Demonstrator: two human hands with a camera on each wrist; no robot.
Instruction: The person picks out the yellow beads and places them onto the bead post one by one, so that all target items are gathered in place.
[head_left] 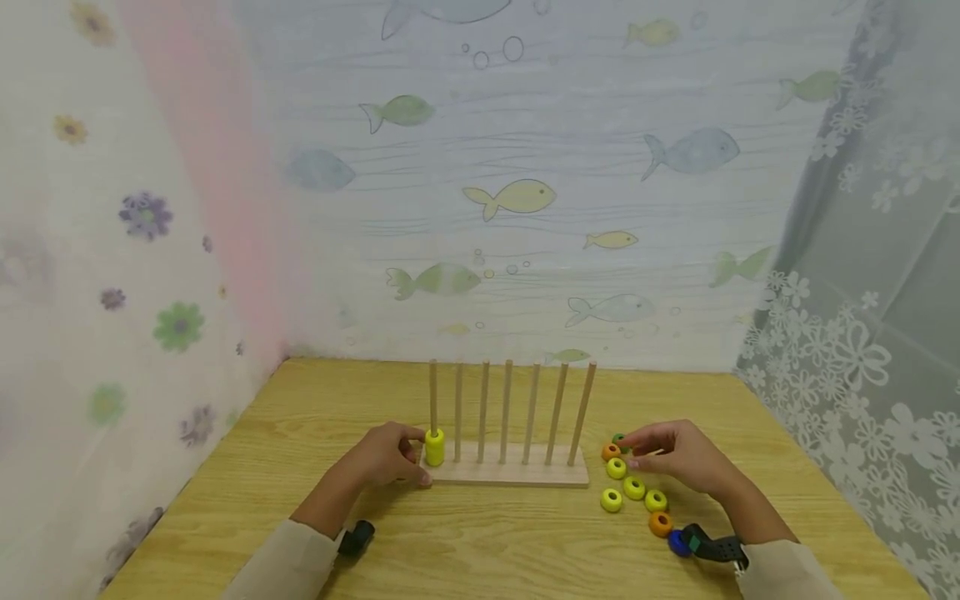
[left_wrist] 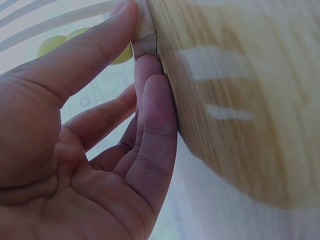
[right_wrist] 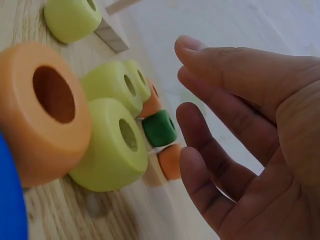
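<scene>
A pale wooden peg stand [head_left: 510, 477] carries a row of several upright pegs. Yellow beads [head_left: 435, 448] are stacked low on its leftmost peg. My left hand [head_left: 384, 456] holds the stand's left end, thumb at the front corner; the left wrist view shows fingertips [left_wrist: 159, 95] against the end of the base. To the right, my right hand [head_left: 686, 458] hovers over loose beads, fingers slightly bent and parted. Nothing lies between its fingers in the right wrist view. Closest to it are a green bead [right_wrist: 160, 128], an orange bead [head_left: 611, 452] and a yellow bead [head_left: 617, 468].
Other loose yellow beads [head_left: 634, 487], another orange bead [head_left: 661, 523] and a blue bead [head_left: 679, 542] lie toward the front, the blue one partly behind the right wrist's black strap [head_left: 712, 546]. The wooden table [head_left: 480, 550] meets a fish-patterned curtain [head_left: 517, 250] at the back.
</scene>
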